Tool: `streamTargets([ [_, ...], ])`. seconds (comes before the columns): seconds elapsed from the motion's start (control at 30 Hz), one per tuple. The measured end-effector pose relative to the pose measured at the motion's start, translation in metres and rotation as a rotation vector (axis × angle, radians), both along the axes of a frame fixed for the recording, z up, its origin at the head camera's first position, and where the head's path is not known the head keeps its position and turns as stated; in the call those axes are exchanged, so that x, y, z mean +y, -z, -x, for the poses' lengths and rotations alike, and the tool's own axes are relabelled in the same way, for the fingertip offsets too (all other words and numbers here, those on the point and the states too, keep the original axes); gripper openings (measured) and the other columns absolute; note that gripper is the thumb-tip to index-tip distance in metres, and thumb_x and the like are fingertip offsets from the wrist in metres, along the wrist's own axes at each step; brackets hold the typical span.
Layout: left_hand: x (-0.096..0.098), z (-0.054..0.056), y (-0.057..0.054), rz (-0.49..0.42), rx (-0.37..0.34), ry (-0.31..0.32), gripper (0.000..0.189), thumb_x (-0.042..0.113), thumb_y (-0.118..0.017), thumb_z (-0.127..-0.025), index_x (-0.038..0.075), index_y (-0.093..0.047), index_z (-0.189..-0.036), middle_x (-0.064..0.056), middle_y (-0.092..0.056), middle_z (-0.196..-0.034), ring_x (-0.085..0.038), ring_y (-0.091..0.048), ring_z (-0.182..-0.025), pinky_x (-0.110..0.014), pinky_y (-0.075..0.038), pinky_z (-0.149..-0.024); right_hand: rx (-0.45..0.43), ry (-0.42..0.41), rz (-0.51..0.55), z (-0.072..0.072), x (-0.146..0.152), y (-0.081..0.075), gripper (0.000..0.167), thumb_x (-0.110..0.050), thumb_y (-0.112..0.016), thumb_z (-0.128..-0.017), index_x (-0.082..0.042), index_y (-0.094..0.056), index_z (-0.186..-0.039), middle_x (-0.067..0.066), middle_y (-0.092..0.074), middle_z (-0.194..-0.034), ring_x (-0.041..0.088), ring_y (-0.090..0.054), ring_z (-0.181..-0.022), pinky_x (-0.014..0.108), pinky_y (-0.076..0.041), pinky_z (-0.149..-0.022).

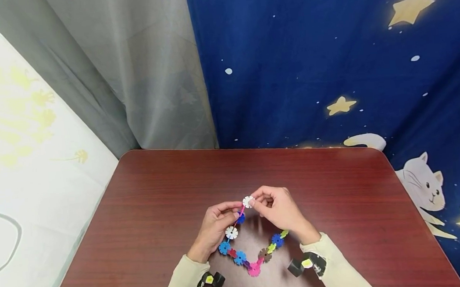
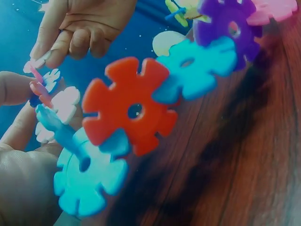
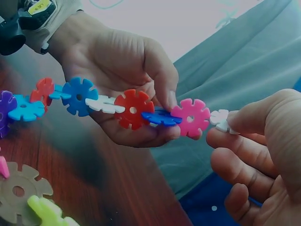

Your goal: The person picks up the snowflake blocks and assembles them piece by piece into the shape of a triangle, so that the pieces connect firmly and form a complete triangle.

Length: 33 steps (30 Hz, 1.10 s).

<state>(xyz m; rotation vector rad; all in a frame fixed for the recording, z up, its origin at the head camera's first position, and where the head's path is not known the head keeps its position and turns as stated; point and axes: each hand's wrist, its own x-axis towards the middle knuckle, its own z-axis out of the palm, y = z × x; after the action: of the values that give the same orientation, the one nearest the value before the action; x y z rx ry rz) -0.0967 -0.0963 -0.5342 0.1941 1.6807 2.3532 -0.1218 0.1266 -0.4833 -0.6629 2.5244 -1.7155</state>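
A chain of interlocking plastic snowflake discs hangs in a loop between the two hands. My left hand (image 1: 214, 228) pinches it near the pink disc (image 3: 190, 117) and the dark blue disc (image 3: 161, 117). Between thumb and fingers, my right hand (image 1: 280, 208) holds a small white disc (image 1: 247, 201), which meets the pink one's edge. Beyond the left hand run a red disc (image 3: 134, 109), a white disc (image 1: 231, 232) and a blue disc (image 1: 224, 248). Lower along the loop come a pink disc (image 1: 254, 269), a brown disc (image 1: 265, 255) and a yellow-green disc (image 1: 284, 233) near the right wrist.
The hands work above a dark red-brown wooden table (image 1: 169, 182). Behind it hang a grey curtain (image 1: 162, 77) and a blue curtain (image 1: 281, 70) with stars. A white printed cloth (image 1: 38, 172) hangs at the left. Each wrist carries a small black camera.
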Motion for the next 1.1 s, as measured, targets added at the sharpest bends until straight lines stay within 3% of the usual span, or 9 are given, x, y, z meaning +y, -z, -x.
streamTargets([
  [0.13,-0.002,-0.001,-0.001,0.065,0.029,-0.017,0.038,-0.003,-0.072,-0.094,-0.023,-0.063,-0.124,0.006,-0.077,-0.092,-0.002,-0.07,-0.083,-0.017,-0.059,-0.075,0.019,0.013,0.002,0.0,0.0,0.002,0.004,-0.019,-0.08,-0.095,-0.016,-0.078,-0.097,-0.005,-0.075,-0.076,0.021,-0.066,-0.053,0.029,-0.054,-0.048],
  [0.27,-0.004,0.0,-0.001,0.165,0.062,-0.044,0.03,0.001,-0.077,-0.094,-0.016,-0.071,-0.118,-0.001,-0.081,-0.097,-0.004,-0.073,-0.082,-0.019,-0.061,-0.073,0.039,0.03,0.002,0.001,0.001,0.002,0.005,-0.019,-0.08,-0.095,-0.015,-0.078,-0.095,-0.006,-0.075,-0.074,0.01,-0.063,-0.052,0.028,-0.054,-0.048],
  [0.43,-0.002,0.002,-0.003,0.299,0.092,-0.06,0.02,0.003,-0.077,-0.095,-0.005,-0.078,-0.113,-0.015,-0.081,-0.101,-0.005,-0.073,-0.082,-0.021,-0.061,-0.073,0.068,0.054,-0.009,0.001,0.0,0.003,0.004,-0.017,-0.081,-0.094,-0.013,-0.079,-0.094,-0.007,-0.074,-0.073,0.005,-0.062,-0.054,0.025,-0.053,-0.048],
  [0.63,0.002,0.0,-0.009,0.358,0.094,-0.043,0.016,0.003,-0.076,-0.096,-0.002,-0.078,-0.111,-0.02,-0.079,-0.099,-0.011,-0.074,-0.08,-0.022,-0.061,-0.073,0.096,0.058,-0.025,0.0,-0.002,0.002,0.004,-0.016,-0.081,-0.093,-0.013,-0.078,-0.091,-0.008,-0.073,-0.072,0.004,-0.06,-0.056,0.024,-0.051,-0.049],
  [0.8,0.003,-0.002,-0.01,0.432,0.1,-0.025,0.017,0.004,-0.078,-0.094,-0.003,-0.078,-0.109,-0.019,-0.079,-0.099,-0.011,-0.075,-0.084,-0.021,-0.061,-0.077,0.135,0.037,-0.068,0.0,-0.003,0.001,0.005,-0.016,-0.081,-0.093,-0.018,-0.077,-0.09,-0.011,-0.073,-0.073,0.002,-0.058,-0.057,0.023,-0.05,-0.05],
  [1.1,0.004,-0.005,-0.012,0.521,0.134,-0.046,0.009,0.008,-0.079,-0.095,0.004,-0.081,-0.103,-0.01,-0.079,-0.089,-0.011,-0.073,-0.075,-0.022,-0.061,-0.069,0.145,0.003,-0.086,0.001,-0.001,0.0,0.005,-0.014,-0.08,-0.092,-0.016,-0.077,-0.09,-0.008,-0.076,-0.076,0.001,-0.061,-0.06,0.023,-0.053,-0.054],
])
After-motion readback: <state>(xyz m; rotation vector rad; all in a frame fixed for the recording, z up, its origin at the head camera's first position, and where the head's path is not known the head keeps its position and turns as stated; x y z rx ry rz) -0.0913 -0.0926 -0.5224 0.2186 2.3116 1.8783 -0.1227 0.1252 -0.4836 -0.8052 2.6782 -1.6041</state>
